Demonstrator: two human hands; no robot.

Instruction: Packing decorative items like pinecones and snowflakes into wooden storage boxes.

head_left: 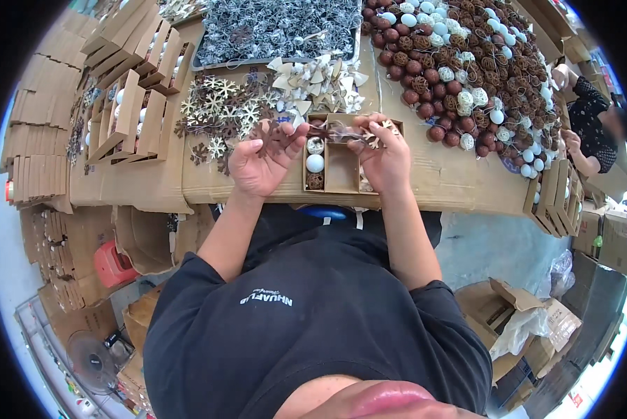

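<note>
My left hand [253, 169] is closed by its fingertips on a brown snowflake ornament [274, 137], left of a divided cardboard box [342, 187]. My right hand [390, 165] hovers over the box's right side, its thumb and fingers pinching a pale wooden snowflake [373, 142]. Thin cord seems to run between the hands, but it is too fine to make out. In the box's left compartments sit a white ball [315, 163] and a brown wicker ball [315, 181]. The middle compartment shows bare cardboard; my right hand hides part of the right side.
Beyond the box lie pale cone-shaped wooden pieces [324, 84] and loose snowflakes [219, 105]. A tray of silvery ornaments [278, 31] stands behind. Piled balls [460, 77] cover the right. Filled boxes [128, 126] stand left; a co-worker [593, 126] is at far right.
</note>
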